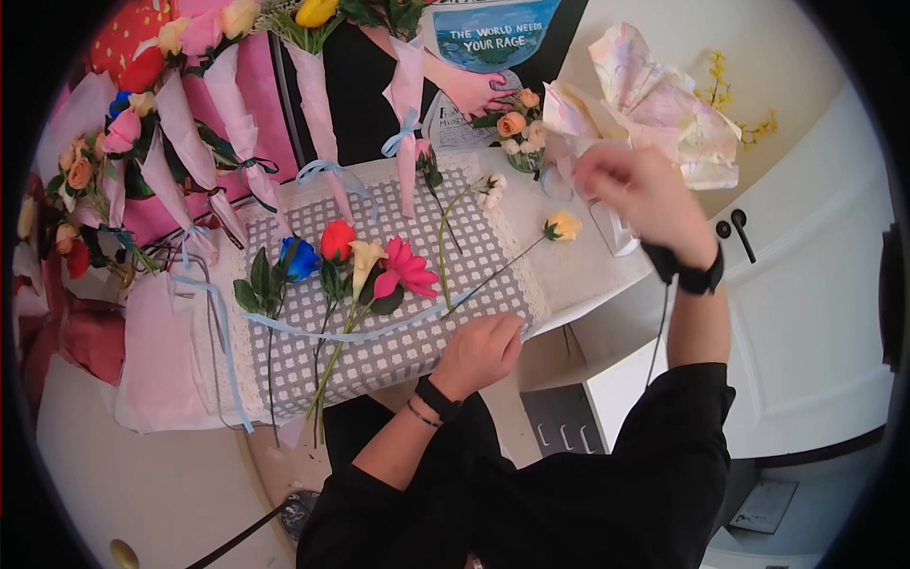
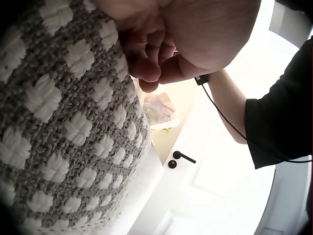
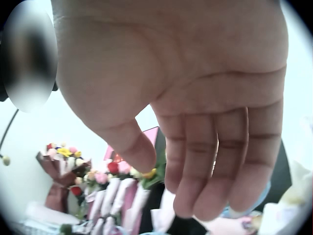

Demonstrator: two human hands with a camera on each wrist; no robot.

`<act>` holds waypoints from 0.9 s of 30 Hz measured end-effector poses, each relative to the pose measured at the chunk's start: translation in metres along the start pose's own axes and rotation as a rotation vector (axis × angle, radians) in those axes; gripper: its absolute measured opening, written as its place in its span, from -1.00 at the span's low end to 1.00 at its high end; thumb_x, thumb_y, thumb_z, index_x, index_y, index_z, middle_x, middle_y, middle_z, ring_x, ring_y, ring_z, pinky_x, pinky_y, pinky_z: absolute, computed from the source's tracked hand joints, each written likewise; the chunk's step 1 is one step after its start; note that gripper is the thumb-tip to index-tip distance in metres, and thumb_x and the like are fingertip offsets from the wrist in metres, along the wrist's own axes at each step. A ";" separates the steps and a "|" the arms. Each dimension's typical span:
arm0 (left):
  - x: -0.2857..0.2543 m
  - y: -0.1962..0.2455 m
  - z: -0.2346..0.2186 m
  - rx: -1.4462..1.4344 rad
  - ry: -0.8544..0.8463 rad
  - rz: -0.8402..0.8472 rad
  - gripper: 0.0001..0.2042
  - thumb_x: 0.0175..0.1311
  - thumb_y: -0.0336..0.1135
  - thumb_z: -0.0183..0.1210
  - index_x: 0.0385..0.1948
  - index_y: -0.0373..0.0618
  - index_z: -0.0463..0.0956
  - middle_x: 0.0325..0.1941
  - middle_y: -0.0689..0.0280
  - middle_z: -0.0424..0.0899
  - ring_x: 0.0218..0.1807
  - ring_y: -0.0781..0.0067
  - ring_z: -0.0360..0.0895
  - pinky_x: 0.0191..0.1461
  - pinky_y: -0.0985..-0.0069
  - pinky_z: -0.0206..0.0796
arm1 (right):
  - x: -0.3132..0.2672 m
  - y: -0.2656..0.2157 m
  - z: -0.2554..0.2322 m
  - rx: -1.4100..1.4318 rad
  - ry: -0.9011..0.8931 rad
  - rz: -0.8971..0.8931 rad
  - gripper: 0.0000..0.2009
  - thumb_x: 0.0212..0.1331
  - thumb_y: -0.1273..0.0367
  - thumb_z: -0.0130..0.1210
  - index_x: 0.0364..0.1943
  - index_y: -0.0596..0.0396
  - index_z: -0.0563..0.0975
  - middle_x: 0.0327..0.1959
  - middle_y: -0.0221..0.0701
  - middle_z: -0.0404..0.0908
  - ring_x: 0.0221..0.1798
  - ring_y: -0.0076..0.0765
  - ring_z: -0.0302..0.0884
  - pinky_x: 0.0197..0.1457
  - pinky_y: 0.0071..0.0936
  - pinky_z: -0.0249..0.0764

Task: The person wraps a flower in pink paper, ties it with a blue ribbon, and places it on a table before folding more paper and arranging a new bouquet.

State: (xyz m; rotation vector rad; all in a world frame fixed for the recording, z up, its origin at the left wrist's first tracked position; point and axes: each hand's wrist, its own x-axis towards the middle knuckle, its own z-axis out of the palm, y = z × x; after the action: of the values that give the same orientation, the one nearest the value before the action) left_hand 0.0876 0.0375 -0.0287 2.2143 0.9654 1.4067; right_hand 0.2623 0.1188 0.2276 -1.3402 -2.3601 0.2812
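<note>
My left hand (image 1: 479, 356) rests on the grey-and-white checked cloth (image 1: 379, 365) at the table's front edge, fingers loosely curled around nothing. Raised above the table's right end is my right hand (image 1: 645, 194); the right wrist view shows its palm bare and fingers relaxed. Loose flowers lie on the cloth: a blue rose (image 1: 300, 259), a red flower (image 1: 336, 241), a cream calla lily (image 1: 366, 266) and a magenta flower (image 1: 408, 269). A light blue ribbon (image 1: 370, 334) runs across their stems. Nearer my right hand lies a yellow rose (image 1: 562, 226).
Several flowers in pink paper cones, such as one with a blue bow (image 1: 406, 142), line the table's back. A small glass of peach roses (image 1: 519, 133) stands near crumpled pastel paper (image 1: 664, 104). Pink sheets (image 1: 161, 351) hang at front left. Another forearm and hand (image 1: 474, 90) shows at the back.
</note>
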 end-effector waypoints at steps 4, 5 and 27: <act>-0.002 0.004 -0.008 -0.135 -0.003 -0.011 -0.89 0.12 -0.50 0.21 -0.32 -0.17 0.53 -0.43 0.18 0.61 -0.42 0.12 0.58 -0.34 0.32 0.43 | -0.042 -0.039 0.050 0.072 -0.239 -0.126 -0.87 0.18 0.41 0.19 -0.27 0.18 0.62 -0.41 -0.32 0.67 -0.43 -0.39 0.60 -0.29 -0.49 0.51; -0.004 0.007 -0.014 -0.244 -0.039 -0.053 -0.89 0.12 -0.46 0.22 -0.33 -0.19 0.53 -0.48 0.18 0.59 -0.44 0.11 0.56 -0.35 0.31 0.41 | -0.050 -0.043 0.062 0.237 -0.236 -0.151 -0.87 0.16 0.40 0.21 -0.28 0.17 0.63 -0.40 -0.32 0.68 -0.40 -0.35 0.62 -0.27 -0.49 0.51; -0.045 0.033 -0.094 -0.160 0.062 -0.266 -0.92 0.20 -0.51 0.20 -0.29 -0.19 0.57 -0.48 0.24 0.64 -0.49 0.34 0.58 -0.38 0.46 0.40 | -0.120 -0.189 0.121 1.477 -0.186 -1.254 -0.85 0.24 0.40 0.17 -0.24 0.22 0.63 -0.37 -0.29 0.64 -0.41 -0.18 0.58 -0.35 -0.36 0.48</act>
State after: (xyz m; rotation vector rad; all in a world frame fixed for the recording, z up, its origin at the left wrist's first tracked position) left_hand 0.0036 -0.0245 0.0037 1.8605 1.0823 1.3829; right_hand 0.1171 -0.0779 0.1585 0.8003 -1.7303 1.3050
